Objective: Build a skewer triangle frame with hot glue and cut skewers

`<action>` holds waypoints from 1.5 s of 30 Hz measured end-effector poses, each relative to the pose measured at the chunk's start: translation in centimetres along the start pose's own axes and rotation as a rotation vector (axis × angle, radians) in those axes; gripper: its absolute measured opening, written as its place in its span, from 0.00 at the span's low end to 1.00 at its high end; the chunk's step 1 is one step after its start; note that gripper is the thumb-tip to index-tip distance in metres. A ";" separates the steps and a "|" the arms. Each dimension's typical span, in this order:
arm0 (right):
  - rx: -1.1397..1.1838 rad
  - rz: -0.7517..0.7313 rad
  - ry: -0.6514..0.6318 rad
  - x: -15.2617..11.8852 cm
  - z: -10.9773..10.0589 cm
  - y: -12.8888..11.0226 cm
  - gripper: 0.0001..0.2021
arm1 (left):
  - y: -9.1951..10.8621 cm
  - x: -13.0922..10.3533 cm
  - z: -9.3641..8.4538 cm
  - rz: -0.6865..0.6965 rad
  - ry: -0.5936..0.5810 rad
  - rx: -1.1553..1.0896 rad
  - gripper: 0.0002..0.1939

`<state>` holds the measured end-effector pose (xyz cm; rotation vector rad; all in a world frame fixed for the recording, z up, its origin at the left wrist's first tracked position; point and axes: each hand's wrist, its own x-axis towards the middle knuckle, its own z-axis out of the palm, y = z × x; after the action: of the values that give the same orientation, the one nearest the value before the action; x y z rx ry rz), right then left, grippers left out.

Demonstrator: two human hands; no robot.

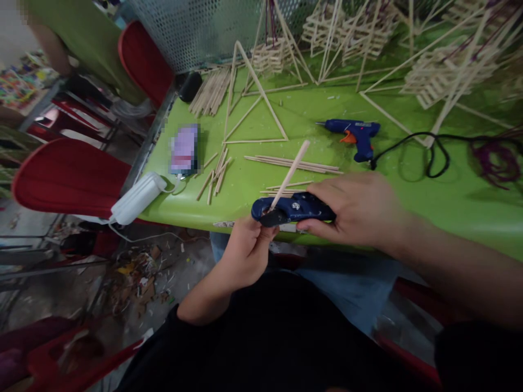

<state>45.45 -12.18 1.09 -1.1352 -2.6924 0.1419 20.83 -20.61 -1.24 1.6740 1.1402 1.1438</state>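
Note:
My right hand [355, 209] is wrapped round the handles of a dark blue hand cutter [296, 207], which looks like pruning shears. A round wooden stick [291, 174] stands slanted in the cutter's jaws, its upper end leaning away to the right. Below the cutter head, my left hand [251, 250] is closed round the stick's lower end, which its fingers mostly hide. Just beyond the cutter, several thin sticks [292, 163] lie side by side on the green table [196, 204]. Short cut pieces [216, 177] lie to their left.
A blue glue gun [355, 133] with a black cord lies at the right. Stick frames [257, 90] and slatted stick pieces [445, 76] stand behind. A bundle of sticks [212, 92], a phone [184, 149] and a white power bank [138, 197] are leftward. Red chairs [69, 177] stand beside the table; a person [93, 49] is nearby.

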 end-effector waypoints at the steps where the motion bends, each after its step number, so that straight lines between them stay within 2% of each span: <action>1: -0.008 -0.006 0.009 -0.1 0.0 -0.1 0.39 | 0.0 -0.1 0.1 -0.010 0.004 -0.024 0.24; 4: -0.039 -0.035 -0.019 -0.1 -0.1 -0.8 0.38 | -0.3 -0.7 0.2 -0.049 0.005 -0.082 0.27; 10: -0.039 0.052 -0.284 0.3 -0.4 -4.1 0.36 | -1.0 -3.1 -0.2 -0.224 0.065 -0.111 0.27; 16: -0.038 0.097 -0.428 1.9 -0.2 -6.4 0.36 | -2.9 -4.9 -0.3 -0.553 0.120 -0.570 0.28; 19: -0.009 0.106 -0.478 3.0 0.0 -6.6 0.37 | -3.6 -4.8 -0.5 -0.644 0.121 -0.708 0.28; 24: 0.040 0.138 -0.539 4.0 0.5 -5.9 0.39 | -3.3 -3.8 -1.0 -0.698 0.107 -0.757 0.28; 31: -0.015 0.097 -0.485 4.3 1.7 -5.1 0.40 | -3.5 -3.1 -1.2 -0.710 0.127 -0.735 0.27; 35: 0.040 0.100 -0.490 4.4 1.2 -5.1 0.38 | -3.6 -3.5 -1.3 -0.667 0.117 -0.614 0.24; 39: 0.191 0.128 -0.471 3.7 -0.1 -4.1 0.33 | -2.7 -3.9 -1.9 -0.436 0.118 -0.174 0.15; 42: 0.451 0.190 -0.334 3.0 -0.9 -1.8 0.35 | -2.5 -3.6 -1.8 -0.259 0.123 0.247 0.08; 45: 0.758 0.237 -0.094 2.8 -1.3 1.0 0.39 | -2.9 -2.8 -0.9 -0.159 0.114 0.621 0.10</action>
<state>44.57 -9.46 2.62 -1.1748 -2.2014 1.1559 18.71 -22.33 -4.38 1.9357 1.7983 0.8353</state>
